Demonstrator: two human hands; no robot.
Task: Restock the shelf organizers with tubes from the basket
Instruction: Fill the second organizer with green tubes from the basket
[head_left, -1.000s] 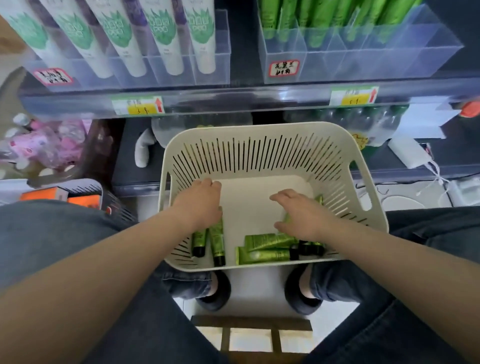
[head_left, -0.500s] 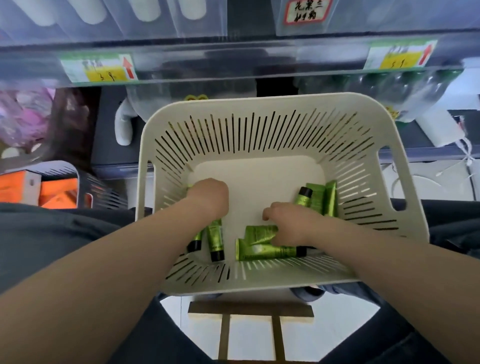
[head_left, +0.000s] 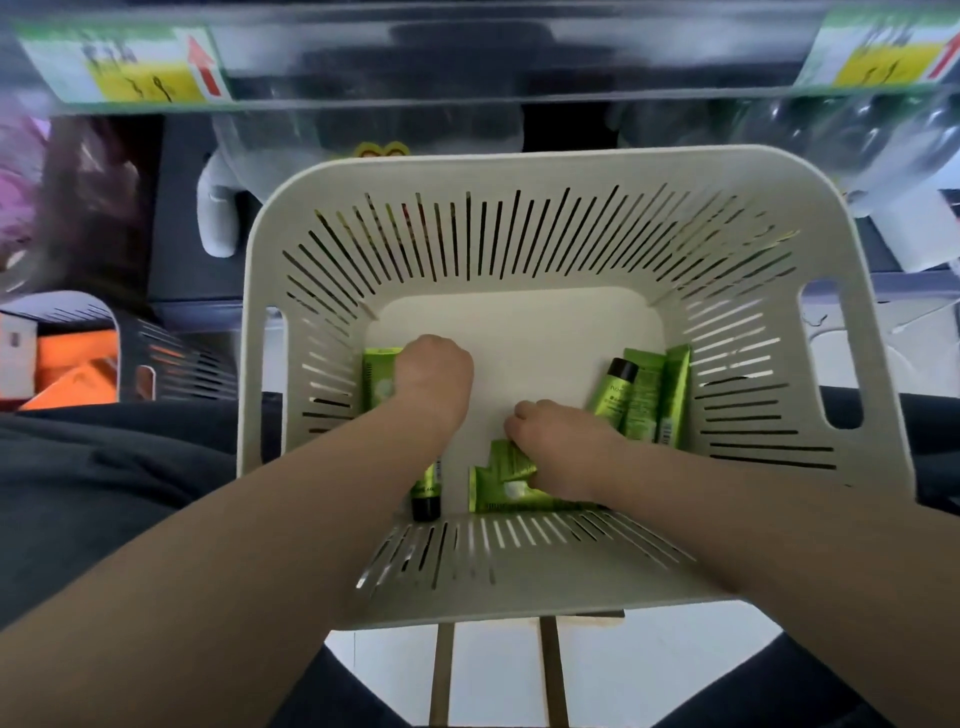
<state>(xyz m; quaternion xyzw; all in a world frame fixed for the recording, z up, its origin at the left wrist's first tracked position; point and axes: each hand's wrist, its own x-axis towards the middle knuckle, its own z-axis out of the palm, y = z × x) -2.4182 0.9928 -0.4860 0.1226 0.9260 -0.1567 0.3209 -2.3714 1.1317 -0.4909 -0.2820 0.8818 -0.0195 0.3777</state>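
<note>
A cream slotted basket (head_left: 519, 171) fills the middle of the view, and both my hands reach down into it. Green tubes with black caps lie on its floor. My left hand (head_left: 434, 379) has its fingers curled round green tubes (head_left: 375, 379) at the left side, and one black cap (head_left: 426, 506) shows under my forearm. My right hand (head_left: 558, 441) grips green tubes (head_left: 506, 480) at the near edge of the floor. Three more green tubes (head_left: 644, 400) lean against the right wall. The shelf organizers are out of view.
The shelf edge with yellow price labels (head_left: 148, 78) runs along the top. A dark basket with orange boxes (head_left: 72, 364) stands at the left. Clear plastic items and a white object (head_left: 218, 218) lie on the lower shelf behind the basket. Pale floor shows below.
My head has tilted down and closer, so the organizers left the view. Both hands went from open above the tubes to curled round them on the basket floor.
</note>
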